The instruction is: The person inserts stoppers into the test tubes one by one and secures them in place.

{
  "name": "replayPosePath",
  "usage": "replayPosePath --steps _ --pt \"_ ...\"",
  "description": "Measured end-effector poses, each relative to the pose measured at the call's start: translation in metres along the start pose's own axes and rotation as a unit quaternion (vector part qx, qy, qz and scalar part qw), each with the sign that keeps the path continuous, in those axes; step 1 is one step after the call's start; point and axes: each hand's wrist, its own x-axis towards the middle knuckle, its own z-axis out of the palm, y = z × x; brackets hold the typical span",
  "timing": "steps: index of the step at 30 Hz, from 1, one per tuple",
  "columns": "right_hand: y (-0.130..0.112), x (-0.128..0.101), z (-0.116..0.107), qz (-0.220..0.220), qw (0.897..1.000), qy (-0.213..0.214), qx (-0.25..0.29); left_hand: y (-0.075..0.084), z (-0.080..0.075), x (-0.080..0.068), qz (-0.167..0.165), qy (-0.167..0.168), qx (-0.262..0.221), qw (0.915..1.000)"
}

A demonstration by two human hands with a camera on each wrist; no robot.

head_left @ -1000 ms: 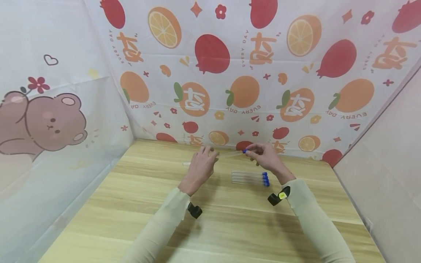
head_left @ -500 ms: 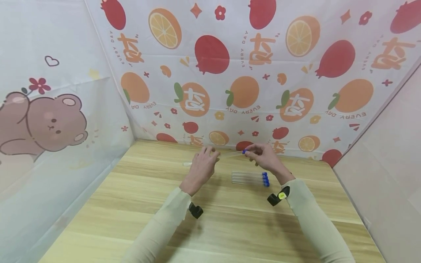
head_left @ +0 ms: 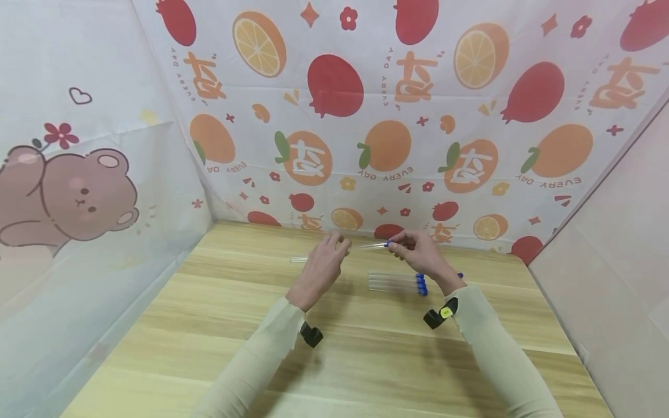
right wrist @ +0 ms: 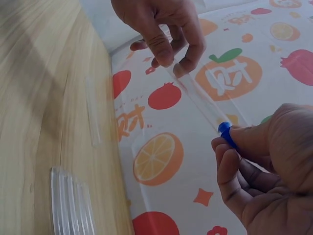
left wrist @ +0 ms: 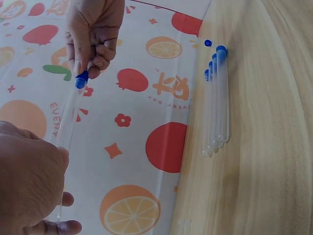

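Makeshift recording booth: wooden table (head_left: pixel 366 348) walled by fruit-print cloth (head_left: pixel 418 116) and bear-print sheet (head_left: pixel 78 191).

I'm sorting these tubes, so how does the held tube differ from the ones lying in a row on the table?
The held tube is off the table, gripped by the left hand and pinched at its blue cap by the right hand; the row tubes lie untouched, side by side on the table. All are clear tubes with blue caps.

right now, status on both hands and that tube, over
Left hand grips clear tube body, right hand pinches its blue cap. Tube held above table. Capped tubes lie below, nothing obstructing.
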Motion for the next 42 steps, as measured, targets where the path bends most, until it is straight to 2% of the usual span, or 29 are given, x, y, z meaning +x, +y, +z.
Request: replayPosePath --steps 4,10,18,28,36,42 --pt "0.002 -0.001 -0.001 -0.006 1.0 0.001 0.004 0.001 0.002 -0.002 0.001 -0.005 -0.001 1.0" --pt "0.004 -0.004 0.0 -0.002 1.0 -0.002 -0.004 0.004 0.003 -0.003 0.01 0.006 0.008 0.9999" --pt "0.008 -0.003 0.004 -0.021 1.0 0.0 -0.011 0.005 0.009 -0.011 0.015 0.007 0.009 0.9998" --pt "0.017 -0.004 0.011 0.009 0.999 -0.036 -0.015 0.004 0.02 -0.021 0.018 0.001 0.015 0.9997" --pt "0.023 -0.007 0.012 0.002 1.0 -0.021 -0.012 0.008 0.021 -0.023 0.017 -0.006 0.023 0.9996" --pt "0.028 -0.007 0.013 0.003 1.0 -0.016 0.017 0.012 0.021 -0.023 0.006 -0.015 -0.003 0.9999"
